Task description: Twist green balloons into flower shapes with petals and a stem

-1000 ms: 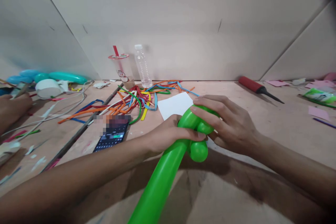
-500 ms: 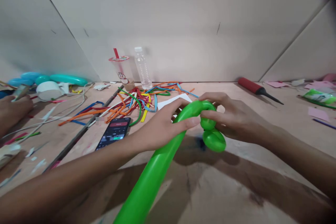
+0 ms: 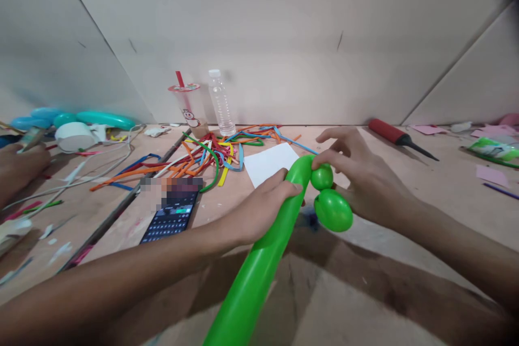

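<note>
A long green balloon (image 3: 259,270) runs from the bottom edge up to the middle of the view, its far end twisted into a small round bubble (image 3: 321,177) and a larger oval one (image 3: 334,211). My left hand (image 3: 270,205) is wrapped round the long part just below the bend. At the twist beside the small bubble, my right hand (image 3: 352,170) pinches the balloon between thumb and fingers, with some other fingers raised. Part of the right thumb is hidden behind the bubbles.
Uninflated balloons (image 3: 203,157) lie piled near a cup (image 3: 190,111), a bottle (image 3: 221,102), white paper (image 3: 271,163) and a phone (image 3: 172,216). A red pump (image 3: 387,132) lies right. Another person's hand (image 3: 30,165) is at far left, near blue balloons (image 3: 105,119).
The twisted end now shows a separate small round bubble and a fuller oval. My left hand has moved slightly down the balloon, and my right fingers have spread more, uncovering the white paper.
</note>
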The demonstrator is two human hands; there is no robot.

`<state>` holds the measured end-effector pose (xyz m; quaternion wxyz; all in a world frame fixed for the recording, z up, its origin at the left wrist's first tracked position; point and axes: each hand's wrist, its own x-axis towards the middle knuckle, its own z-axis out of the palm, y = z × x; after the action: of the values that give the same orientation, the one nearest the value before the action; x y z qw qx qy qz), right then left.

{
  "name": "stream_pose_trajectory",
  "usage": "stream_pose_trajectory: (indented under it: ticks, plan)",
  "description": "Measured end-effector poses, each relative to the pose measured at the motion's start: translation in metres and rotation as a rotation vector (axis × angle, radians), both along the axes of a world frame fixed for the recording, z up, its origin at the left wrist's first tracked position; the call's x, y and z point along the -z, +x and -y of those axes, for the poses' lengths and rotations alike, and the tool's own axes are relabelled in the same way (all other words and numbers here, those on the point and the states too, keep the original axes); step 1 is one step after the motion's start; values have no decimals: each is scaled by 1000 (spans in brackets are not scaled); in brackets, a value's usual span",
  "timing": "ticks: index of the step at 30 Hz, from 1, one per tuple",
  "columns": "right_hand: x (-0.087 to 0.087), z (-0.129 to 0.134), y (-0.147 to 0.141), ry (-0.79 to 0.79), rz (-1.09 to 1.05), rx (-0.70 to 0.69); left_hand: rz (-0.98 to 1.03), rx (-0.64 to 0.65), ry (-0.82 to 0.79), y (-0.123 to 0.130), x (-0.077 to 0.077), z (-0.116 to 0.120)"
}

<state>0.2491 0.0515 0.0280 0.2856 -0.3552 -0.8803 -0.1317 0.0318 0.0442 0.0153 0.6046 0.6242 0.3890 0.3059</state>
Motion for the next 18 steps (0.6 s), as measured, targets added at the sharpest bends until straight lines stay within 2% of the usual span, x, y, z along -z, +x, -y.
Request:
stream_pose_trajectory:
  ticks: [2,6,11,18]
  plan:
    - [4,7,-7,49,110,63,70,9,-2,5,7,3]
    - [10,13,-15,112,198,12,60,-18,27,10,16,7]
    - [12,12,-16,182,231,-13,101,-29,-75,13,21,7]
    - [8,7,-15,232,342,-245,193,-84,-39,16,31,7]
